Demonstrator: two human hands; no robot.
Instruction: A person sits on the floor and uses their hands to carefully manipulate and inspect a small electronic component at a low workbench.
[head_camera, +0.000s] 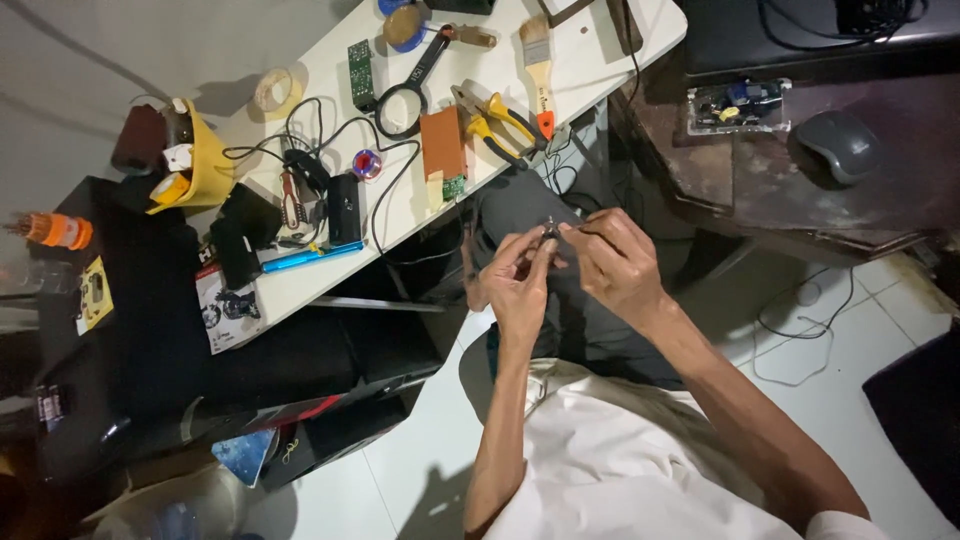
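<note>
Sitting over a pale tiled floor (420, 470), I have the long white worktop (590, 60) running away ahead of me and a dark wooden desk (800, 190) off to my right, where a grey computer mouse (842, 143) lies beside a small clear case of bits (738, 105). To my left stands a black box (150, 330) with an orange-handled tool (55, 230) on it. On the worktop, going down in size, there are a yellow tub (205, 165) of odds and ends, a black-rimmed magnifying glass (405, 95), a paintbrush (538, 65) with a pale handle, yellow-handled pliers (500, 125), an orange-brown block (443, 143), a blue pen-like tool (310, 257), a green circuit board (360, 70) and a roll of tape (275, 90), with black cables (330, 130) looped among them. Both my hands are raised together over my dark-trousered lap, well apart from the worktop. My left hand (520, 285) has its fingertips pinched closed on a small dark part (550, 231), and my right hand (620, 260) meets it from the other side, thumb and forefinger closed narrow on the same piece. It is too small for me to tell what it is.
</note>
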